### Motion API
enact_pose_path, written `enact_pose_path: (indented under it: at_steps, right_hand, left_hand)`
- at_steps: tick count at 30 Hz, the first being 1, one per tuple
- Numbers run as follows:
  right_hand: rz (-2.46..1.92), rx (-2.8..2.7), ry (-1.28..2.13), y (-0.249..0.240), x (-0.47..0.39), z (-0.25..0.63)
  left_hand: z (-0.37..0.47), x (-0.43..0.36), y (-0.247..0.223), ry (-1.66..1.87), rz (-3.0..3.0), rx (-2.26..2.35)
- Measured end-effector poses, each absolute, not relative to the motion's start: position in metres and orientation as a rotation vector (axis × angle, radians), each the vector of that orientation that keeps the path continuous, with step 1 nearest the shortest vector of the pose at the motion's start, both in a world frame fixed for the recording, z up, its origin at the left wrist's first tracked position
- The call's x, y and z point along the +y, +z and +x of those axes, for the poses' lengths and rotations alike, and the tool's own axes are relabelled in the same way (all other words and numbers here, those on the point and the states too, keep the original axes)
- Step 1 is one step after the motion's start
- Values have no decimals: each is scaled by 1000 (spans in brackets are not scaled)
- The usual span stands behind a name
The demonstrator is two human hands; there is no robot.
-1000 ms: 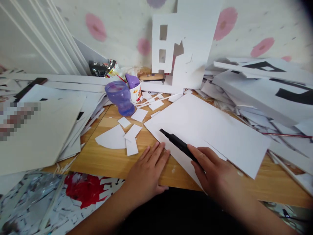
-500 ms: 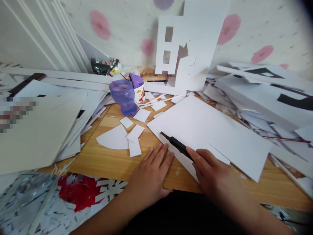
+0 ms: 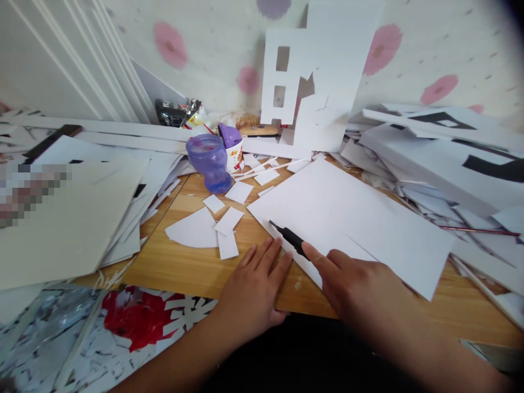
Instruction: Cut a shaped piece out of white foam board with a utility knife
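Your right hand (image 3: 347, 284) pinches the black knife (image 3: 291, 239) in its grip, the tip over the near left edge of the white sheet (image 3: 347, 218), which lies on the wooden surface (image 3: 184, 267). Your left hand (image 3: 254, 289) presses flat, its grip slightly spread, fingertips at that edge. Paper scraps (image 3: 200, 229) lie to the left, near the purple cup (image 3: 208, 164).

The left hand (image 3: 256, 284) lies palm down, fingers stretched forward; the right hand (image 3: 352, 278) curls in a closed grip
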State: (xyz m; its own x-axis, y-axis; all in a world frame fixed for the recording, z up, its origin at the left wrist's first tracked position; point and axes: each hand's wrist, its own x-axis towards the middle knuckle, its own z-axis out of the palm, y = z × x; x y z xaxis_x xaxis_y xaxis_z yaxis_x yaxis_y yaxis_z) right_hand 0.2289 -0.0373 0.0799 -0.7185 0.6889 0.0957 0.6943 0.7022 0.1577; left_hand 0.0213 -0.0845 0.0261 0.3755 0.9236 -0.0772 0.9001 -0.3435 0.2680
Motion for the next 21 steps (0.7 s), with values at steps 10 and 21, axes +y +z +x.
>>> enact_pose_path:
  at_steps: [10,21]
  right_hand:
    - [-1133,-2924,-300,84,-42,239]
    - [-1090,-2925,-214,80,-51,264]
  left_hand:
    - [23,-85,28,142,2356,1651]
    - [24,-83,32,63,2356,1669]
